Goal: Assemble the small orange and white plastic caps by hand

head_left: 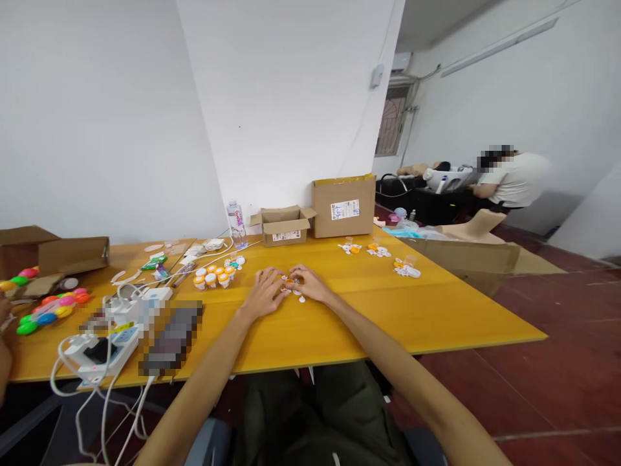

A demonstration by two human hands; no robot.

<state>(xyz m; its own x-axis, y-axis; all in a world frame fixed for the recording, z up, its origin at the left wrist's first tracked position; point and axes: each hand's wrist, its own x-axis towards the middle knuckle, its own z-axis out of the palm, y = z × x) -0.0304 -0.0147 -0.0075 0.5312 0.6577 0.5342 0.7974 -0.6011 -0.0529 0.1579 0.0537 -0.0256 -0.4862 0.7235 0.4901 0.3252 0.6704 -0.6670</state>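
Note:
Near the middle of the yellow table (pixel 369 317), both hands meet over a small group of white and orange plastic pieces. My left hand (pixel 264 292) rests palm down at the left of this group, its fingers apart and nothing plainly held. From the right, my right hand (pixel 310 285) bends its fingertips around a small orange piece (pixel 289 284); the fingers partly hide it. A loose white piece (pixel 302 299) lies just below the right fingertips. Left of my left hand stand several small containers with orange and white lids (pixel 211 279).
Small piles of orange and white parts (pixel 378 250) lie toward the table's right. A small open carton (pixel 284 226), a larger box (pixel 343 206) and a bottle (pixel 237 224) line the back. Power strips (pixel 109 346), cables and a phone (pixel 172 340) occupy the left. Another person (pixel 514 178) is at far right.

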